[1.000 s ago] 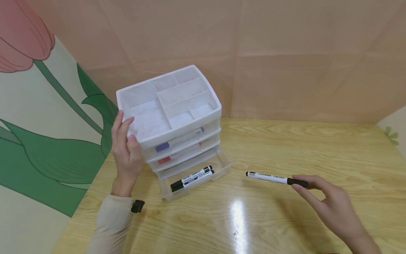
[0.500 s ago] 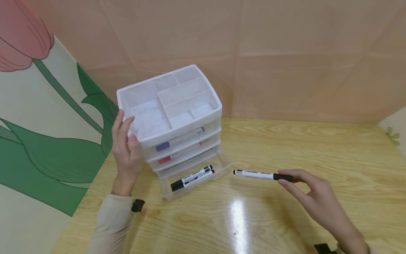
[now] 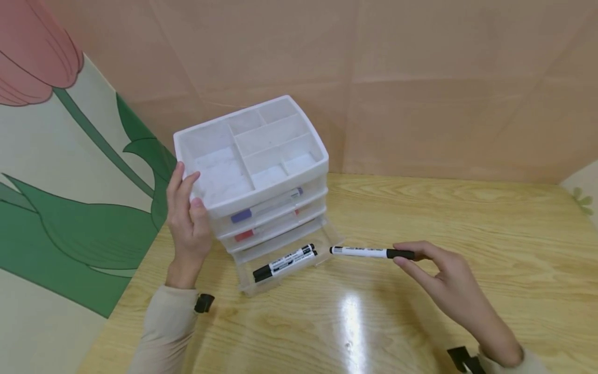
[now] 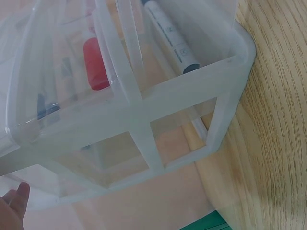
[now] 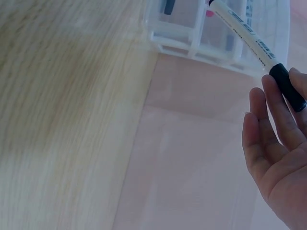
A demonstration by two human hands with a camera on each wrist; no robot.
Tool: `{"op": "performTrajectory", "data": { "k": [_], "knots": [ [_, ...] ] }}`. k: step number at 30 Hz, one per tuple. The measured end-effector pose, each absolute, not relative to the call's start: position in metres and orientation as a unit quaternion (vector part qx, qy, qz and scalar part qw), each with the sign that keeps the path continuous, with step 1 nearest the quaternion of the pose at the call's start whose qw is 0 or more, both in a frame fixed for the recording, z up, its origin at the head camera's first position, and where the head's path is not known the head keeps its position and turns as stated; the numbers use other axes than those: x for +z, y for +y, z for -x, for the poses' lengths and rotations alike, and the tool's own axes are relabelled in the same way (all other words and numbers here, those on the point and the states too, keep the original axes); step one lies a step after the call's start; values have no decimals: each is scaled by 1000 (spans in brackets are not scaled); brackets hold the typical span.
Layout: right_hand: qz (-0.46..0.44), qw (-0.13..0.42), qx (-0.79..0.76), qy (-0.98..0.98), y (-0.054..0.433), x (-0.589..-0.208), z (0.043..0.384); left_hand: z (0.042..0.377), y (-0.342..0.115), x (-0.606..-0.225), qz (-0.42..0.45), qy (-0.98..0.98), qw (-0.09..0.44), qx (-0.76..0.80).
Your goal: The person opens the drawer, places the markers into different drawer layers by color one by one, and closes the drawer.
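Observation:
A white plastic drawer organizer (image 3: 266, 202) stands on the table, its bottom drawer (image 3: 247, 288) pulled out. Two black-capped markers (image 3: 285, 263) lie side by side in that drawer. At the organizer's left front corner, my left hand (image 3: 189, 228) grips the upper rim, thumb toward the front and fingers along the side. My right hand (image 3: 448, 278) pinches another black-capped marker (image 3: 359, 252) by its cap between thumb and fingers. This marker's far end hangs at the right edge of the pulled-out drawer; whether it touches cannot be told. In the right wrist view, the remaining fingers (image 5: 259, 122) extend loosely.
A purple-capped marker (image 3: 266, 206) shows through the top drawer, and a red-capped one (image 3: 245, 235) through the middle drawer. The organizer's top tray (image 3: 243, 161) is divided into several compartments. A wall (image 3: 444, 104) rises behind the wooden table (image 3: 444, 213), with another at left.
My right hand has carried its marker leftward and slightly farther from me, up to the pulled-out drawer. My left hand and the organizer have stayed in place.

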State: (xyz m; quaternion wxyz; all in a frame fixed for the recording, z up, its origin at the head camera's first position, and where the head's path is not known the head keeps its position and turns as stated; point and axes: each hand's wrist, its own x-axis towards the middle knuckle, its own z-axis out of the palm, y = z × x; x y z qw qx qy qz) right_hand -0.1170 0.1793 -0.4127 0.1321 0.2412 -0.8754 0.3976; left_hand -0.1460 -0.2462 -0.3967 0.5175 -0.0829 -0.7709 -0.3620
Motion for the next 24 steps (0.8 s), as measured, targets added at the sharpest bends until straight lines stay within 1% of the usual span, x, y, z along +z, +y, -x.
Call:
{"op": "performTrajectory", "data": {
  "k": [7, 19, 24],
  "knots": [
    [-240, 110, 419, -869, 167, -409, 120, 145, -247, -396, 84, -770, 518, -363],
    [-271, 90, 437, -853, 140, -410, 137, 143, -247, -396, 81, -770, 521, -360],
    [-278, 61, 449, -847, 132, -411, 143, 143, -247, -396, 82, -769, 520, -362]
  ]
}}
